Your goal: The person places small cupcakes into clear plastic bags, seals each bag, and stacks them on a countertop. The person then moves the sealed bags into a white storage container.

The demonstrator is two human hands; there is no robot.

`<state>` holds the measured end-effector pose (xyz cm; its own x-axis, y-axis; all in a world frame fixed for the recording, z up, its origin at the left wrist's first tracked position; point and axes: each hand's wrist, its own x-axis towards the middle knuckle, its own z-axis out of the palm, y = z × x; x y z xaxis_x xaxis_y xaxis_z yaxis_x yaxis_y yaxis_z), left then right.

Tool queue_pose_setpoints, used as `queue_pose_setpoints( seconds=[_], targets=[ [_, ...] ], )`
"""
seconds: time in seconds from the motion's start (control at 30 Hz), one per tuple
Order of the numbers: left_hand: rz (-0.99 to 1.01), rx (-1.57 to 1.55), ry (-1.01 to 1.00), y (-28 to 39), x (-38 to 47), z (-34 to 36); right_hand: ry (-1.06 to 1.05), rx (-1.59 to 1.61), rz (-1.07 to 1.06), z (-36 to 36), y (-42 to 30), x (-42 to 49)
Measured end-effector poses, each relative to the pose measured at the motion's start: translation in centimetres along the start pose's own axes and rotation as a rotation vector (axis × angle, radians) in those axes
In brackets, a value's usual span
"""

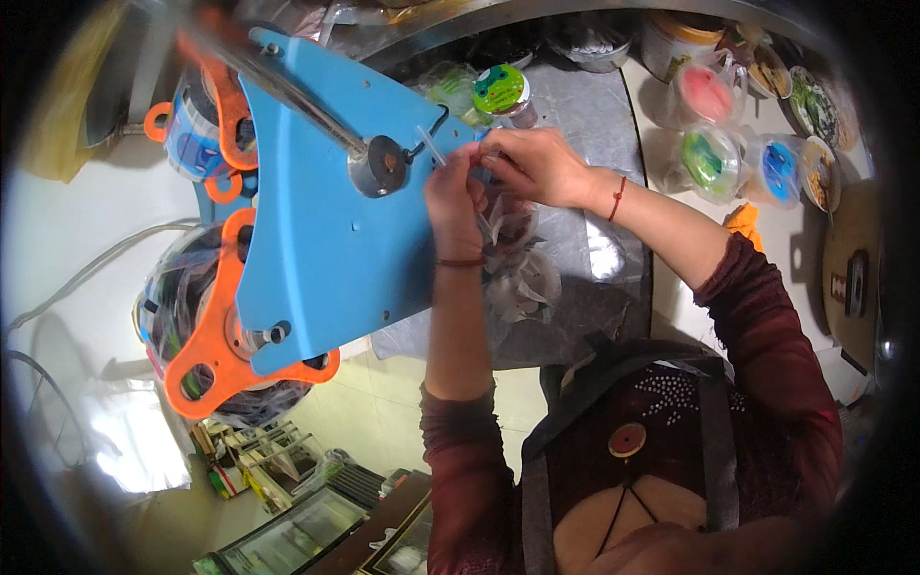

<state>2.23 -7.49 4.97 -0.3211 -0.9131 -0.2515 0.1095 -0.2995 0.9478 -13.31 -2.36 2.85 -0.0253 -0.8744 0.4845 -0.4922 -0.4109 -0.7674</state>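
My left hand (456, 190) is raised in front of a blue machine panel (323, 215), closed on a thin, clear, straw-like plastic piece (431, 147). My right hand (539, 169) meets it from the right, its fingertips pinched together near the left thumb; what lies between them is too small to tell. Below the hands, a clear plastic bag (514, 219) with dark contents is partly hidden. Nearer to me a second clear bag (528, 287) stands on the grey marbled tabletop (611, 316). Beyond the hands is a cup with a green printed film lid (501, 90).
Orange three-lobed holders (241, 323) carry film rolls (190, 136) left of the panel, with a metal rod (309, 108) across it. Bagged cups with red (706, 90), green (708, 158) and blue (778, 169) lids stand at the right, beside dishes of food (819, 172) and an orange cloth (745, 224).
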Motion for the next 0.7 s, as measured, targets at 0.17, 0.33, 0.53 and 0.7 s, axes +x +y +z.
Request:
queue_pose_setpoints(
  seconds=[0.17, 0.33, 0.53, 0.7],
  targets=[
    [0.026, 0.041, 0.086, -0.1, 0.2, 0.7, -0.063, -0.078, 0.016, 0.3, -0.1, 0.0],
    [-0.004, 0.012, 0.155, -0.2, 0.1, 0.8, -0.085, -0.157, -0.042, 0.1, -0.4, 1.2],
    [0.007, 0.022, 0.106, -0.9, 0.6, 0.1, -0.207, -0.193, -0.123, -0.1, -0.1, 1.4],
    [0.032, 0.052, 0.136, -1.6, 0.6, 0.3, -0.289, -0.281, -0.052, 0.6, 0.7, 0.7]
  ],
)
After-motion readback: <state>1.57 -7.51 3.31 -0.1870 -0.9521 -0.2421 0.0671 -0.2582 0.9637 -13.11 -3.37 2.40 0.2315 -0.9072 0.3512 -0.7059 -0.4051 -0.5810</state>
